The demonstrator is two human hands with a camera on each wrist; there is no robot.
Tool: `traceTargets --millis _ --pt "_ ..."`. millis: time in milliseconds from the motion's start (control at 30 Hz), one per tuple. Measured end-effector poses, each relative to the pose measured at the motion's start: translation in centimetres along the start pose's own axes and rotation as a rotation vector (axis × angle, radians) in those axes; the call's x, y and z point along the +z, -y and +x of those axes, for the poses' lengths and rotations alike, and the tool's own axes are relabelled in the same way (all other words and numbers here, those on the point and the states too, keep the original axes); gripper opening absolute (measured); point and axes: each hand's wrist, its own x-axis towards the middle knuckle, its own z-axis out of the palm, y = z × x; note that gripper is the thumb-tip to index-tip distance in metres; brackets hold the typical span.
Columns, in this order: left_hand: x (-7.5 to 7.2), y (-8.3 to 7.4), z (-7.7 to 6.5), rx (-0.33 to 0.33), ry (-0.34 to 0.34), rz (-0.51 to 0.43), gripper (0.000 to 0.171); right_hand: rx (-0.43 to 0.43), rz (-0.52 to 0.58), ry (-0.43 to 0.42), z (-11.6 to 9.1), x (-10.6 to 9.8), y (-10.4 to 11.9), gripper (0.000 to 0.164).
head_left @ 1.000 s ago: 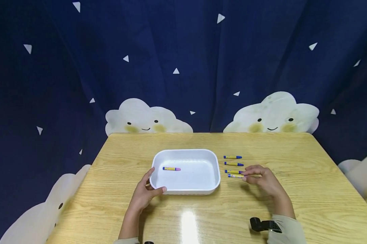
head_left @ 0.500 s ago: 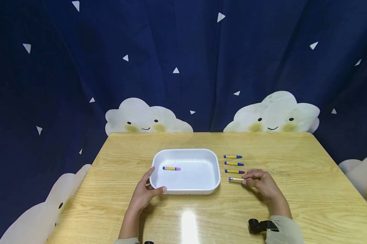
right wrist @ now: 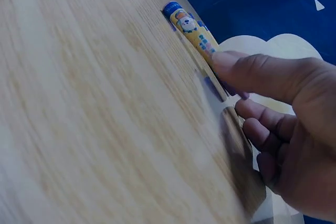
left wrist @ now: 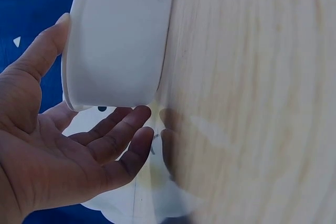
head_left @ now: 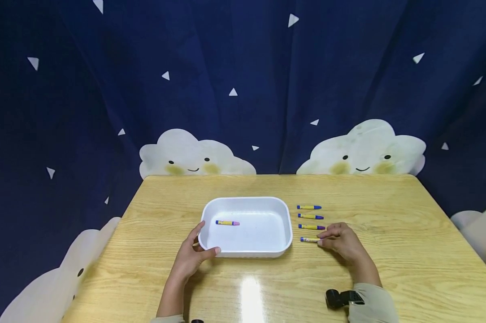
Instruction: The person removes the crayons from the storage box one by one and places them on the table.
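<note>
My left hand (head_left: pixel 189 258) holds the left near corner of a white tray (head_left: pixel 263 231), thumb on the front rim and fingers along the left side. In the left wrist view the tray wall (left wrist: pixel 121 40) fills the space above the curled fingers. Inside the tray lies a yellow-wrapped crayon (head_left: pixel 227 223) with a pink tip. Right of the tray, my right hand (head_left: pixel 344 242) pinches the tip end of another yellow-wrapped crayon (head_left: pixel 308 239), low over the table. Its blue end and printed wrapper show in the right wrist view, where the thumb (right wrist: pixel 257 72) covers its other end.
Beyond the pinched crayon, three more lie in a column: a purple-tipped crayon (head_left: pixel 310 227), a blue-tipped crayon (head_left: pixel 310 216) and another blue-tipped crayon (head_left: pixel 309 207). The wooden table (head_left: pixel 146 242) ends at a dark blue curtain (head_left: pixel 243 58) with cloud shapes.
My right hand has drawn the pinched crayon toward me, away from the purple-tipped one, then slightly left. My left hand and the tray have stayed in place.
</note>
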Motion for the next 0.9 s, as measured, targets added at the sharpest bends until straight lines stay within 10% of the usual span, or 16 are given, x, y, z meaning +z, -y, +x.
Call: traceTargets --millis 300,567,900 --pt "0.0 1.0 0.5 0.002 -0.011 0.019 0.093 -0.039 -0.172 -0.031 0.3 0.5 0.1 0.009" --pt "0.0 0.9 0.4 0.0 -0.007 -0.01 0.094 0.019 0.063 0.006 -0.2 -0.5 0.6 0.026" --pt "0.0 0.8 0.4 0.011 -0.009 -0.008 0.093 -0.099 -0.093 0.01 1.2 -1.1 4.2 0.035"
